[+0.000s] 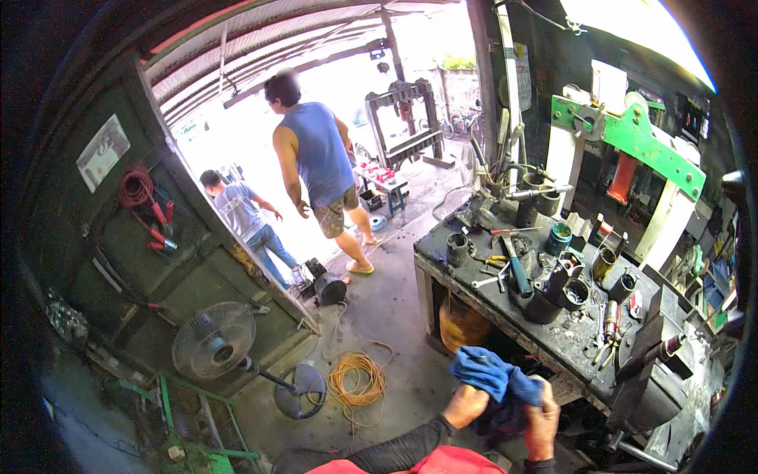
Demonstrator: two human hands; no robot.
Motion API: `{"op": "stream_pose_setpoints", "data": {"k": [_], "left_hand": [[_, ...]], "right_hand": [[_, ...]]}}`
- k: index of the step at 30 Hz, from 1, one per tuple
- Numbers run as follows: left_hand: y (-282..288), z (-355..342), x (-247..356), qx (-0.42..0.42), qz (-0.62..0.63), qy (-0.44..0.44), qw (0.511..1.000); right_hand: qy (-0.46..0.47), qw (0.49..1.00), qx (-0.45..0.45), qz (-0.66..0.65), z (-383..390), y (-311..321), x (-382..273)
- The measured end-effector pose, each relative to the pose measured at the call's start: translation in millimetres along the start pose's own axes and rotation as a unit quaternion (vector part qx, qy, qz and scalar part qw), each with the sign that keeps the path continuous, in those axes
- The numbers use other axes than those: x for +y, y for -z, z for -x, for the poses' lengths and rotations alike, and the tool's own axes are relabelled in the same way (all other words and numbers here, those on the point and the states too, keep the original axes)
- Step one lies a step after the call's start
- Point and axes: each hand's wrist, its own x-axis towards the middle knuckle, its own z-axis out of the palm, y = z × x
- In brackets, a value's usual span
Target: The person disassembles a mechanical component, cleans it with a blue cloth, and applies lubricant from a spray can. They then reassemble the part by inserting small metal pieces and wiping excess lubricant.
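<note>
A crumpled blue cloth [483, 373] is bunched between my two hands, in front of the workbench's near edge. My left hand [466, 407] is closed on its left side, the fingers wrapped into the fabric. On the other side, my right hand [542, 425] grips the cloth too, its outline slightly smeared by motion. Folds of the fabric hide some fingers, and the darker lower part hangs down between the hands. Dark sleeves cover both forearms.
On the workbench [491, 294] lie a hammer [518, 268], pliers and several cans. A green press frame [624, 142] rises behind it. A standing fan [215, 340] and a coiled orange hose [357, 379] are at left. Two people, one in a blue sleeveless shirt [317, 146], are near the doorway.
</note>
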Motion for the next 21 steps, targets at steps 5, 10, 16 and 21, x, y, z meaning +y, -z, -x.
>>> {"op": "stream_pose_setpoints", "data": {"k": [5, 10, 16, 21], "left_hand": [[-21.4, -37.4, -21.9, 0.014, -0.459, -0.285, 0.842], [-41.2, -79.2, 4.3, 0.038, -0.444, -0.309, 0.840], [-72.8, -111.8, 35.4, 0.053, -0.412, -0.352, 0.839], [-94.1, -127.6, 31.5, -0.020, -0.163, -0.224, 0.961]], "right_hand": [[0.039, 0.996, 0.075, 0.021, -41.8, -69.7, 1.7], [0.039, 0.989, 0.139, -0.014, -74.2, -46.1, 14.6], [0.014, 0.993, 0.112, 0.043, -140.0, -10.2, 4.1], [-0.193, 0.964, -0.066, -0.171, -181.6, 34.1, -11.7]]}}
